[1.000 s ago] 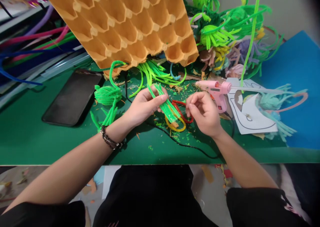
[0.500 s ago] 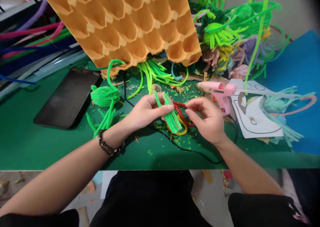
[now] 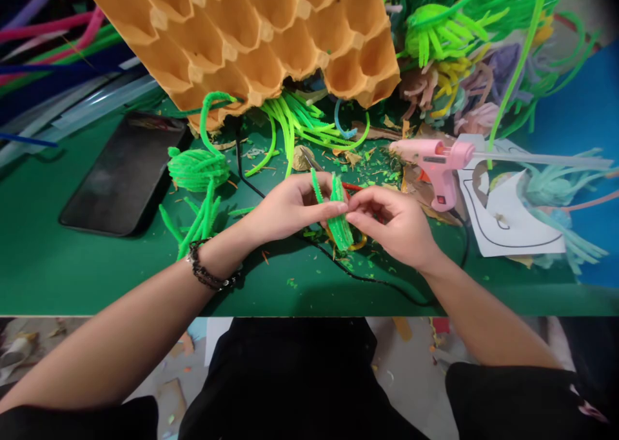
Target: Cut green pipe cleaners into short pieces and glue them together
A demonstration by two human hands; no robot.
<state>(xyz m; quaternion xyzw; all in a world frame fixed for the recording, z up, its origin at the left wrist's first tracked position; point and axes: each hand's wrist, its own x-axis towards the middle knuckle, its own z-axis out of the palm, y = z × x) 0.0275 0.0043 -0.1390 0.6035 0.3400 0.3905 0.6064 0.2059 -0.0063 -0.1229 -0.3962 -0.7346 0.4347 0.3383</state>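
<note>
My left hand (image 3: 290, 204) is closed round a small bundle of bright green pipe cleaners (image 3: 341, 224), thumb across the front, one strand sticking up apart from the others. My right hand (image 3: 394, 224) has its thumb and forefinger pinched together at the bundle's right edge, touching it; what lies between those fingertips is hidden. Behind and below both hands, a tool with red and yellow handles (image 3: 358, 241) lies on the green table (image 3: 271, 291), mostly covered. To the left sits a wound green pipe-cleaner ball (image 3: 198, 169) with loose strands below.
An orange egg tray (image 3: 271, 46) stands at the back, with green strands under its edge. A pink glue gun (image 3: 445, 169) lies right, its black cable crossing in front. A black phone (image 3: 123, 175) lies left. Pipe-cleaner tassels (image 3: 447, 33) and cut white paper (image 3: 512, 224) occupy the right.
My right hand has moved left, so its fingertips now meet the green bundle. The bundle stands more upright in my left hand. The view has shifted slightly.
</note>
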